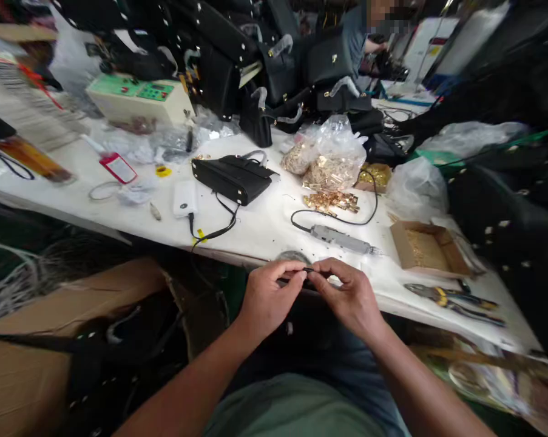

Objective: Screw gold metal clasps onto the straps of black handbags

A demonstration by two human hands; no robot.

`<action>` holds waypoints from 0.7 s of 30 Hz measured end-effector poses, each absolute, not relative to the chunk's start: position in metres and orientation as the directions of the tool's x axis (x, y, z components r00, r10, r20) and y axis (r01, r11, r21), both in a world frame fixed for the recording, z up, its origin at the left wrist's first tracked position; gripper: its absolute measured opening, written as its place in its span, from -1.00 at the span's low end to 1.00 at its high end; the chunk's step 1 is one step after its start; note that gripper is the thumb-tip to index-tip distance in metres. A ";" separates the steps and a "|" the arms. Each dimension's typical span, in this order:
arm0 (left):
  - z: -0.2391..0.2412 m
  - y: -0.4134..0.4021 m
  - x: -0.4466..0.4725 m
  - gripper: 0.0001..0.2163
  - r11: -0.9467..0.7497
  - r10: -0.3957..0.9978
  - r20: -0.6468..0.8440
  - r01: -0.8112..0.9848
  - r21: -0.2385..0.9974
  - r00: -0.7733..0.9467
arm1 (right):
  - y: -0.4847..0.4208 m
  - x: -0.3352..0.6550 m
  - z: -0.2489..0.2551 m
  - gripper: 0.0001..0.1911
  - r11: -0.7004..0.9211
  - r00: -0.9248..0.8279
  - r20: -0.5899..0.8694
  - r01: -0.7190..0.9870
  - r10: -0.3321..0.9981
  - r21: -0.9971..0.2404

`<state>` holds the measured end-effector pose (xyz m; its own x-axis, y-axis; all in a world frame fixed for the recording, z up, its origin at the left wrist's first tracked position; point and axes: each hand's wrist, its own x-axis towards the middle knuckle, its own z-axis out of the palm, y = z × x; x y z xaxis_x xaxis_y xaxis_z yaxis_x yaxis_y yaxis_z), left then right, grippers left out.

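Observation:
At the table's front edge, my left hand [268, 298] and my right hand [348, 297] meet, thumbs and forefingers pinched on a small black strip [307, 270]. Most of the strip is hidden by the fingers, so its exact kind is unclear. Just beyond them, a round greyish object [292, 257] is partly covered by my knuckles. A grey electric screwdriver [344, 238] with a black cord lies ahead of my right hand. Farther left, a black handbag [237, 177] rests on its side, its strap trailing toward the edge.
Loose gold metal fittings [331, 201] lie before clear plastic bags [335, 161] of more parts. Right of them are a cardboard tray [431, 249] and pliers [456, 297]. A white power bank [185, 199] and a control box [139, 100] stand left. A person [358, 39] is behind stacked bags.

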<state>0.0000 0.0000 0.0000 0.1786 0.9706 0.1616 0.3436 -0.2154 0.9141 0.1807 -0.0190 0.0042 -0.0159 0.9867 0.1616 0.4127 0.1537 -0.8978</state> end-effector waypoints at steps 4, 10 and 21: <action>0.000 0.001 0.003 -0.84 -0.202 0.973 0.154 0.315 0.927 0.171 | -0.020 0.181 0.007 -0.87 0.166 -0.036 0.167 0.422 0.985 -0.891; 0.002 0.000 0.009 -0.86 -0.188 0.981 0.158 0.330 0.925 0.117 | -0.020 0.180 0.008 -0.87 0.133 -0.021 0.136 0.393 0.991 -0.910; 0.002 0.002 0.012 -0.87 -0.136 0.988 0.105 0.320 0.938 0.112 | -0.019 0.172 0.003 -0.87 0.122 0.038 0.154 0.439 0.987 -0.890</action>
<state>0.0117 0.0018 0.0024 0.1115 0.9882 0.1051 0.3197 -0.1358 0.9377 0.1723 -0.0186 0.0031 0.0383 0.9873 0.1543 0.4390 0.1221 -0.8901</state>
